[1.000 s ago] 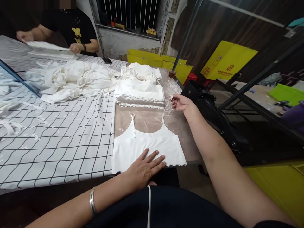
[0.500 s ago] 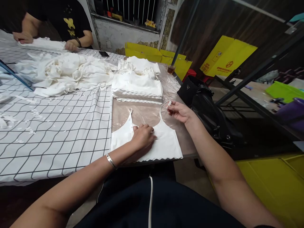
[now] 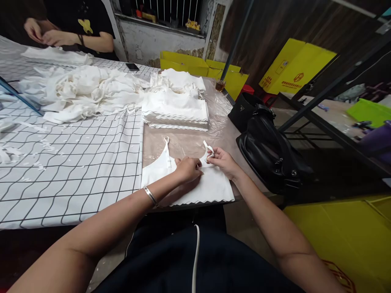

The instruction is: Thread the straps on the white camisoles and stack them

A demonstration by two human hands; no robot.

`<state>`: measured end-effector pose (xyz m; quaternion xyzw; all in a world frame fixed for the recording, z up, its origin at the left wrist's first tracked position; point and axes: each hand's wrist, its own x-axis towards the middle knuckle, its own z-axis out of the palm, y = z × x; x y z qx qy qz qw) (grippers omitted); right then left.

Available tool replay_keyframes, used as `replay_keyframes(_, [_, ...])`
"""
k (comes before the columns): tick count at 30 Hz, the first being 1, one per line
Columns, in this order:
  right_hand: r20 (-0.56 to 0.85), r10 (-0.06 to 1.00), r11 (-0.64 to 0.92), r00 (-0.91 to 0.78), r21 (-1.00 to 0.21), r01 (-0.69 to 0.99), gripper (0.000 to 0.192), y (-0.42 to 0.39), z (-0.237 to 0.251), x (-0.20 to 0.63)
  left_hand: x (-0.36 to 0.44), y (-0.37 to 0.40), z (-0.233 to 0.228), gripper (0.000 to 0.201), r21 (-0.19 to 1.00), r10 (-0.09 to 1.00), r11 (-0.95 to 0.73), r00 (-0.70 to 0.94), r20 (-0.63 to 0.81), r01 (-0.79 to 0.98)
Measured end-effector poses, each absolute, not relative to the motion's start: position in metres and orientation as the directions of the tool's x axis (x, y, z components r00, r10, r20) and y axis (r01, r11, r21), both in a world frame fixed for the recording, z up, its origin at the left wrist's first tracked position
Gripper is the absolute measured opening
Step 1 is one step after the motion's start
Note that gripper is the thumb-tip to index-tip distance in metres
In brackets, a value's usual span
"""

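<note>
We see the desk (image 3: 189, 144), long and running away from us, its left part under a white cloth with a black grid (image 3: 76, 171) and its right part bare and brownish under clear plastic. On the far left lies a loose heap of white garments (image 3: 79, 91); right of it, on the bare strip, stands a neat stack of folded white tops (image 3: 175, 110). A black bag (image 3: 269, 150) sits off the desk's right edge, with yellow boxes (image 3: 293, 67) beyond it. At the far left corner, another person's hands (image 3: 45, 34) are held together above a flat white piece.

At the near edge of the bare strip lies a white camisole top (image 3: 210, 187), flat, its scalloped hem toward us and its two straps pointing away, so its wider span runs left to right. Our left hand (image 3: 187, 169) rests curled on the middle of the top, pressing it down. Our right hand (image 3: 222, 160) pinches the right strap (image 3: 208, 147) between thumb and fingers, apparently folded into a small loop, though the view is too small to be sure.
</note>
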<state>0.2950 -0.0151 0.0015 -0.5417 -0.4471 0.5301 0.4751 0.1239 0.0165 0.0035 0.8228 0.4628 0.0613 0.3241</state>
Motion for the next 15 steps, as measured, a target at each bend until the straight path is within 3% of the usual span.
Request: replay_keyframes(15, [-0.101,0.984,-0.085,-0.145,-0.99,0.112,0.039,-0.0213,-0.0037,0.2878,0.1223,0.0125,-0.0042,0.015,0.685,0.833,-0.303,0.533,-0.147,0.662])
